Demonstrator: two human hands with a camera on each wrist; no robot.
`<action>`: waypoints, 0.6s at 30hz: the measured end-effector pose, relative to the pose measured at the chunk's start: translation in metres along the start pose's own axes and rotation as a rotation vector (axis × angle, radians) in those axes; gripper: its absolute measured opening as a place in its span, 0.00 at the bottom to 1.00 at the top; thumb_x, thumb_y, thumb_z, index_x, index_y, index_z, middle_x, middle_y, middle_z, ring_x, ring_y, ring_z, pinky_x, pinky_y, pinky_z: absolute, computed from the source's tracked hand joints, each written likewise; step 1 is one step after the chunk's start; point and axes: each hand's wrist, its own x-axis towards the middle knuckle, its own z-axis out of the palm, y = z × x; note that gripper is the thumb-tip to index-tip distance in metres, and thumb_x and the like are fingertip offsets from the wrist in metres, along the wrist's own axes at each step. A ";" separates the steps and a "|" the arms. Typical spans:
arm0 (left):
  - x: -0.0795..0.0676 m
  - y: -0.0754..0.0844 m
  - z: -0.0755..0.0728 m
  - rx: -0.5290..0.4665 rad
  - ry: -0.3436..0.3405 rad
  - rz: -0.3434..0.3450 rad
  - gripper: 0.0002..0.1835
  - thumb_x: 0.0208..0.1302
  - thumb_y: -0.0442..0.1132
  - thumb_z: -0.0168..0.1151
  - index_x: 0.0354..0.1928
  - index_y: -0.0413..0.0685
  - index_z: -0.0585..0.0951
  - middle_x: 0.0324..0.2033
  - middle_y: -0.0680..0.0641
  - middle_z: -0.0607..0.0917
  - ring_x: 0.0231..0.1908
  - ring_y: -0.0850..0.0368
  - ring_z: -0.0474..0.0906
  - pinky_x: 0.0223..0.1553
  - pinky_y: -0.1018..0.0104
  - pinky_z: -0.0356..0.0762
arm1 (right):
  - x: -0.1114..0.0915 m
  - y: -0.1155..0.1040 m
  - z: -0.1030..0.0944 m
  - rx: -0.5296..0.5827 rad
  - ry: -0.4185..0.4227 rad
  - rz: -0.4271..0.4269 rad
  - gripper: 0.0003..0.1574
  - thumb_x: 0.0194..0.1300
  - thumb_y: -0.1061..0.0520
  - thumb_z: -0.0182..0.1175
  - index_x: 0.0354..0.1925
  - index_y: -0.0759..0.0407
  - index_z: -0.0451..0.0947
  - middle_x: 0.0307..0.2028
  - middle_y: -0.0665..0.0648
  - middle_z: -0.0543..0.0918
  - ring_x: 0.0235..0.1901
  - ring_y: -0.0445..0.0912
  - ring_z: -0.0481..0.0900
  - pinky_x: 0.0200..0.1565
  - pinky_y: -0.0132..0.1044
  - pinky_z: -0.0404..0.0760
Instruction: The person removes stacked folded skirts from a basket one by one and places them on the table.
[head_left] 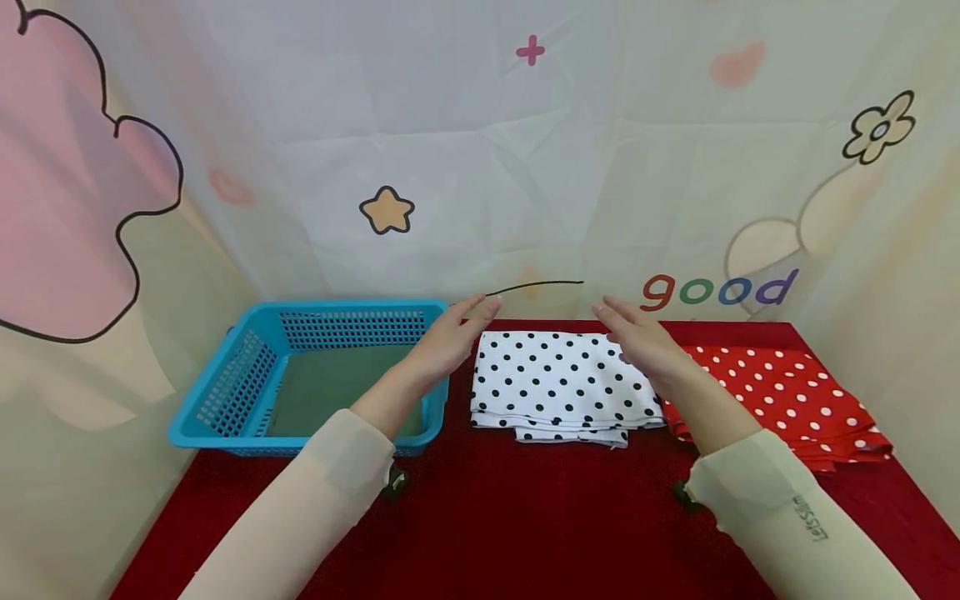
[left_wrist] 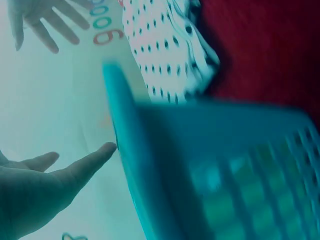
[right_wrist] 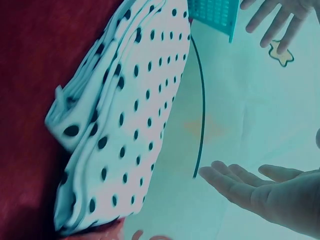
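Observation:
Both hands hover with fingers straight and nothing held. In the head view, the left hand [head_left: 447,337] is over the right end of a blue plastic basket [head_left: 330,307], palm turned inward. The right hand [head_left: 643,337] faces it, above the right part of a folded white cloth with black dots [head_left: 555,379]. A folded red cloth with white dots [head_left: 780,400] lies to the right, partly behind the right forearm. In the right wrist view the right hand [right_wrist: 265,192] shows extended fingers, with the dotted white cloth [right_wrist: 135,120] beside it.
A dark red tablecloth [head_left: 525,517] covers the table. The basket's slotted walls surround a flat greyish-green bottom. Behind the table hangs a pale printed curtain [head_left: 465,167] with a star, a flower and the word "good".

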 end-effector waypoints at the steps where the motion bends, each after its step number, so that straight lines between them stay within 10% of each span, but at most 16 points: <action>1: -0.001 -0.002 -0.006 0.000 -0.008 -0.003 0.46 0.72 0.74 0.45 0.82 0.57 0.57 0.80 0.47 0.61 0.79 0.43 0.57 0.76 0.38 0.61 | 0.001 -0.003 0.003 0.005 -0.008 0.001 0.51 0.79 0.31 0.43 0.85 0.51 0.39 0.82 0.64 0.50 0.78 0.67 0.56 0.76 0.67 0.59; 18: -0.029 -0.031 -0.095 0.142 -0.152 -0.096 0.52 0.70 0.79 0.33 0.85 0.56 0.44 0.84 0.48 0.45 0.83 0.40 0.37 0.78 0.29 0.42 | 0.019 -0.046 0.060 0.083 -0.193 -0.036 0.49 0.78 0.27 0.38 0.84 0.48 0.44 0.83 0.60 0.50 0.78 0.67 0.58 0.74 0.67 0.62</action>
